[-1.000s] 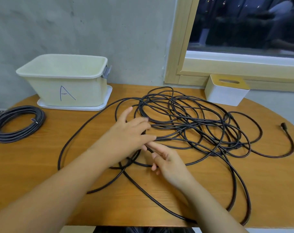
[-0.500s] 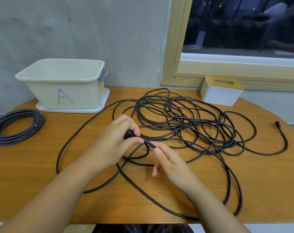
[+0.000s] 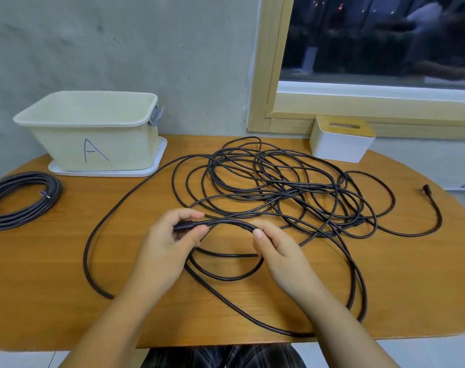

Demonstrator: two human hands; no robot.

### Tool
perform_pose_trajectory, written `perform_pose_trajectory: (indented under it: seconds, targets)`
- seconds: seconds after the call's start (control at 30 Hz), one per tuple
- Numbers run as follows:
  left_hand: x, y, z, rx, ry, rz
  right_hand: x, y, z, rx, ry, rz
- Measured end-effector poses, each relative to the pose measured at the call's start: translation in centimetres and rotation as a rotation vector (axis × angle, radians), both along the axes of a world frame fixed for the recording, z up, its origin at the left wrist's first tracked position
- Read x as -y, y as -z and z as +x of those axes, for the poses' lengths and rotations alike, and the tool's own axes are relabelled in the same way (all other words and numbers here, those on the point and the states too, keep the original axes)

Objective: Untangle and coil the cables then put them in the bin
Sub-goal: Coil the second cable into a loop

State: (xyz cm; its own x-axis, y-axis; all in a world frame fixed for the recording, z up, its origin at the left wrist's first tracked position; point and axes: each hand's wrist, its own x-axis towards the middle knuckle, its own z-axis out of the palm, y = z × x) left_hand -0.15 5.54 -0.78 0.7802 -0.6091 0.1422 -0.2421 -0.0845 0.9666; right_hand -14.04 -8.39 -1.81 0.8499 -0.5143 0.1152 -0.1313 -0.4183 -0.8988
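A long black cable [image 3: 274, 181] lies in a loose tangle across the middle of the wooden table [image 3: 40, 261]. My left hand [image 3: 170, 243] pinches the cable's plug end, holding it just above the table. My right hand [image 3: 276, 248] grips the same cable a short way along, so a short arc spans between the hands. The cable's other plug [image 3: 426, 188] lies at the far right. A cream bin marked "A" [image 3: 93, 134] stands at the back left, nothing visible inside. A grey cable [image 3: 18, 200], coiled, lies left of the bin.
A white box with a wooden slotted lid [image 3: 340, 139] stands at the back right under the window frame. The bin sits on a white tray [image 3: 157, 166]. One long loop of the black cable [image 3: 93, 235] runs out toward the table's front left.
My left hand has closed on the plug end and lifted it. My right hand has slid right along the cable, and the hands have drawn apart.
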Motion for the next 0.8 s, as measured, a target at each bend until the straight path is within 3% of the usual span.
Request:
perform_pose_trajectory:
  seconds: [0.07, 0.17, 0.23, 0.37, 0.57, 0.7, 0.8]
  targets:
    - [-0.7, -0.5, 0.3, 0.148, 0.082, 0.174, 0.1, -0.5, -0.3, -0.049, -0.005, -0.071]
    - [-1.6, -1.9, 1.0, 0.566, 0.206, 0.535, 0.6, -1.0, -0.6, -0.115, -0.018, -0.178]
    - [-1.6, -2.8, 1.2, 0.661, 0.282, 0.681, 0.8, -1.4, -0.6, -0.135, -0.043, -0.25]
    - [-0.1, -3.4, -0.2, 0.412, 0.429, 0.558, 0.6, -2.4, -0.1, -0.089, -0.107, -0.328]
    - [2.5, -3.5, 2.3, 0.472, 0.159, 0.348, 2.1, -2.9, 1.0, -0.05, -0.012, -0.335]
    - [4.2, -4.5, 4.8, 0.605, 0.048, 0.447, 4.0, -3.1, 1.3, -0.142, 0.035, -0.407]
    - [5.8, -4.5, 6.5, 0.62, 0.052, 0.413, 5.8, -3.0, 2.5, -0.215, 0.079, -0.454]
